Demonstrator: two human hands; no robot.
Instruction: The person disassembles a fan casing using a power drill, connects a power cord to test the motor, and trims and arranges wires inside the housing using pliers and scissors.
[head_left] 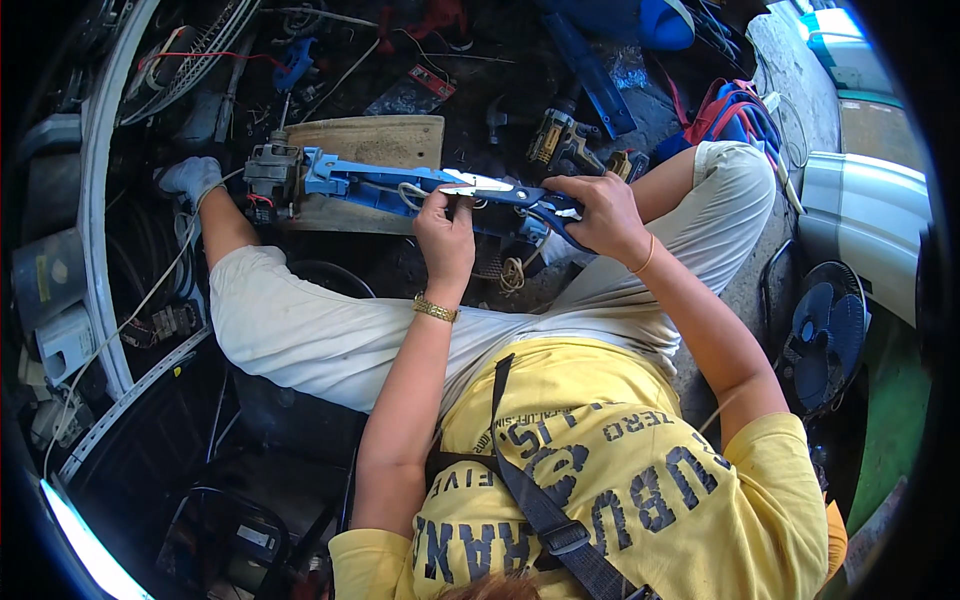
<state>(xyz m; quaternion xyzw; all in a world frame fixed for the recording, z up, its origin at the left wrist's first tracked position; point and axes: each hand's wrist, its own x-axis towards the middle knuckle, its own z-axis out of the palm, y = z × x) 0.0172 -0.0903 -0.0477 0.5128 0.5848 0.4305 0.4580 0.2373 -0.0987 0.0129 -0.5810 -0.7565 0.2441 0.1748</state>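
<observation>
My right hand (605, 212) is closed round the dark-blue handles of a pair of scissors (528, 198); their bright blades point left. By the blade tips, my left hand (445, 235) pinches a pale cord (410, 192) that loops out of a long blue plastic fan stand (375, 180). Its fingertips lie just below the blades, and whether they touch them I cannot tell. At the stand's left end sits a bare fan motor (273, 180). The stand lies across a wooden board (400, 140) between my legs.
Beyond the board lie a cordless drill (562, 145), a hammer (495, 118) and a blue plastic strip (590, 75). A red and blue bag (730, 120) rests past my right knee. A dark fan (825, 335) stands at right; a white metal frame (100, 200) runs along the left.
</observation>
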